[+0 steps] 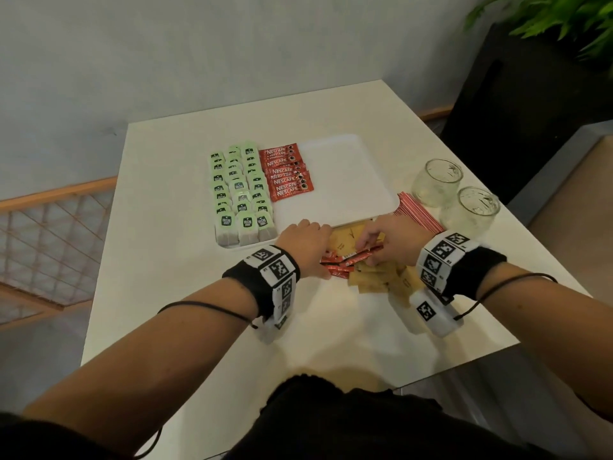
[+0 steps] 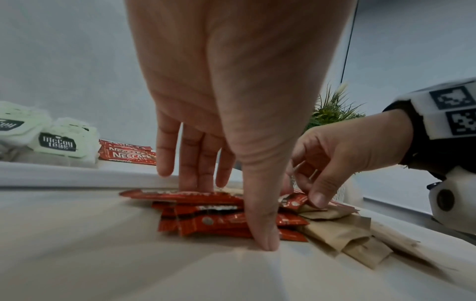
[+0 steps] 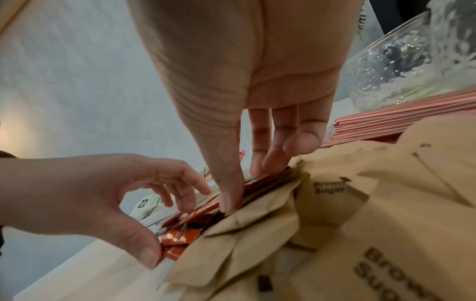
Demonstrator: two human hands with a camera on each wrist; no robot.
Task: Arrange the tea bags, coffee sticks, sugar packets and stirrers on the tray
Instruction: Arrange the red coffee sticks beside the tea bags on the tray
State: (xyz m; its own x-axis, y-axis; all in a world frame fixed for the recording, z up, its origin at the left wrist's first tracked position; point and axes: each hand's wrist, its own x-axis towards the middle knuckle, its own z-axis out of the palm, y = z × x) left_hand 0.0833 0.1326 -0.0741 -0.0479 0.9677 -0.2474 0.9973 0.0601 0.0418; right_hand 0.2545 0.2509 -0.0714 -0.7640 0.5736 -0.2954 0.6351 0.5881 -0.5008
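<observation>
The white tray (image 1: pixel 348 180) holds three columns of green tea bags (image 1: pixel 240 190) and one column of red coffee sticks (image 1: pixel 288 172); its right half is bare. In front of it, loose red coffee sticks (image 1: pixel 345 262) lie on the table against a heap of brown sugar packets (image 1: pixel 374 280). My left hand (image 2: pixel 231 215) brackets the loose sticks, fingers on the far side and thumb (image 2: pixel 265 234) on the near side. My right hand (image 3: pixel 247 188) pinches the other end of the sticks between thumb and fingers. Red-and-white stirrers (image 1: pixel 418 214) lie beside the tray's right edge.
Two empty glasses (image 1: pixel 438 182) (image 1: pixel 471 214) stand at the table's right edge, just behind the stirrers. A dark planter (image 1: pixel 514 111) with a green plant stands beyond the far right corner. The table's near part is bare white surface.
</observation>
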